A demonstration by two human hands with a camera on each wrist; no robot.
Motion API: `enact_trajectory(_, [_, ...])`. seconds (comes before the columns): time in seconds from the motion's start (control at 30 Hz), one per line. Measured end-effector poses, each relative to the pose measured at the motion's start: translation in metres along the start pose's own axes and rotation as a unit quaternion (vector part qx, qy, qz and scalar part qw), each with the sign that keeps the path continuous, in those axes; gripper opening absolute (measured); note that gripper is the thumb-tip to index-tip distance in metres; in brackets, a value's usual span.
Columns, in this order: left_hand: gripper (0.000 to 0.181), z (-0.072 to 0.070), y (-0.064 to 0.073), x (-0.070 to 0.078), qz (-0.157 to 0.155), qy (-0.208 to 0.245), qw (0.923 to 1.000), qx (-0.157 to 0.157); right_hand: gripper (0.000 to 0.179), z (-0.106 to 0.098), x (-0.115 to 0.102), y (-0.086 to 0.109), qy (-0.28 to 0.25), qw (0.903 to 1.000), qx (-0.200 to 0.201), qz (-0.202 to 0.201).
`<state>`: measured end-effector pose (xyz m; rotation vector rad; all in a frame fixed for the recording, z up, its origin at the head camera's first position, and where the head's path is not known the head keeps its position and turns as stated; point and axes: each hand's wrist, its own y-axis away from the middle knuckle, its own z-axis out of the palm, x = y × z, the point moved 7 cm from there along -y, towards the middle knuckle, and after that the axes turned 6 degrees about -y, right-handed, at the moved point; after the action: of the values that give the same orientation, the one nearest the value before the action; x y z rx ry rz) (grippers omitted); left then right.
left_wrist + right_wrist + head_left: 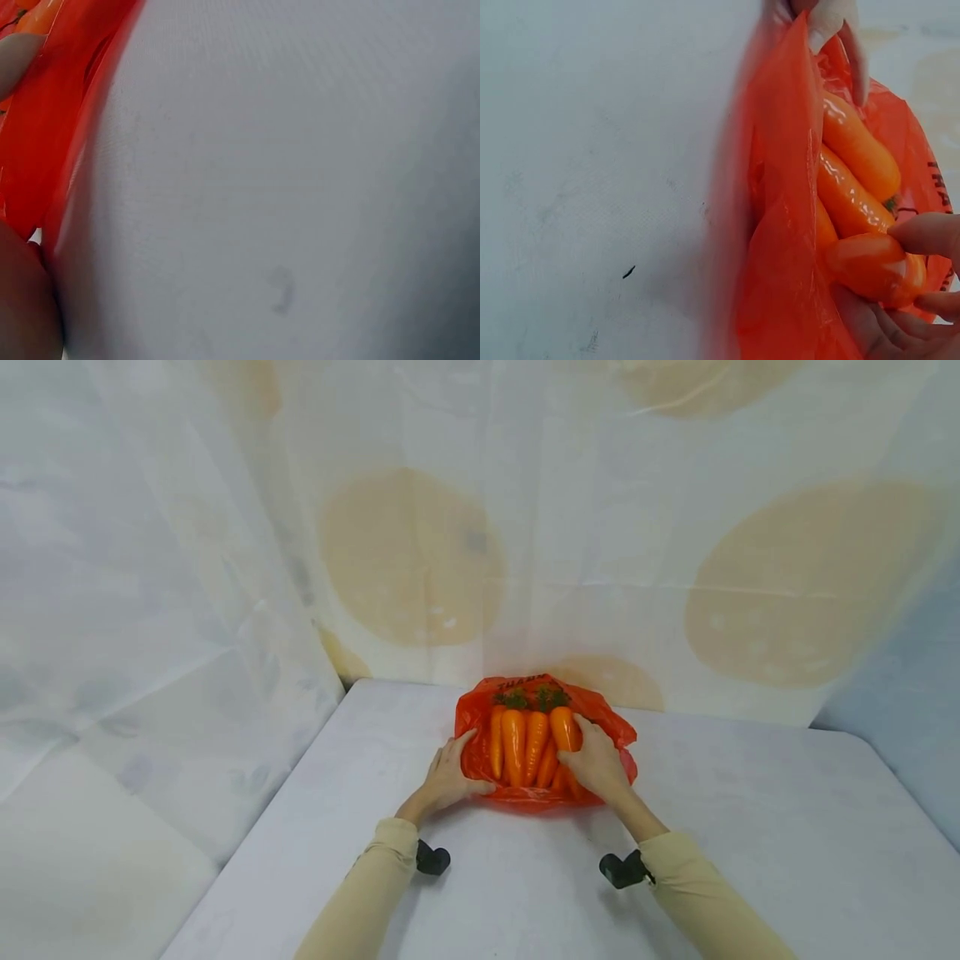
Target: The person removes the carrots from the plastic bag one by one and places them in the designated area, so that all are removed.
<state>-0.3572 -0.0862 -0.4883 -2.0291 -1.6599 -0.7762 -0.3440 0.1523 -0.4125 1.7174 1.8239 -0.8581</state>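
Observation:
A red plastic bag (470, 714) lies open on the table, with several orange carrots (514, 743) side by side inside, their green tops toward the far side. At the bag's left edge, my left hand (447, 779) holds the plastic, fingers spread along the side and thumb over the near rim. My right hand (597, 766) reaches into the bag's right part and grips a carrot (866, 262) between thumb and fingers. That carrot's blunt end faces the right wrist view. Only part of the left hand (840, 45) shows there, and the lower carrots are partly hidden by the plastic.
The white table (510, 893) spreads around the bag, its left edge running beside a draped sheet. A pale curtain with large tan spots (412, 556) hangs right behind the bag. Black wrist devices (432, 858) stick out at both sleeves.

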Motion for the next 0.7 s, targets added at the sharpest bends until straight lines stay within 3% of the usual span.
enact_trajectory(0.3, [0.098,0.0,0.001,0.0,0.0,0.008,1.0,-0.005,0.073,0.003,0.001,0.005,-0.026,0.9995,-0.015,0.013])
enact_trajectory(0.7, [0.098,0.0,0.001,-0.002,-0.004,0.003,1.0,-0.009,0.073,0.007,-0.013,0.014,-0.067,0.9976,-0.012,-0.01])
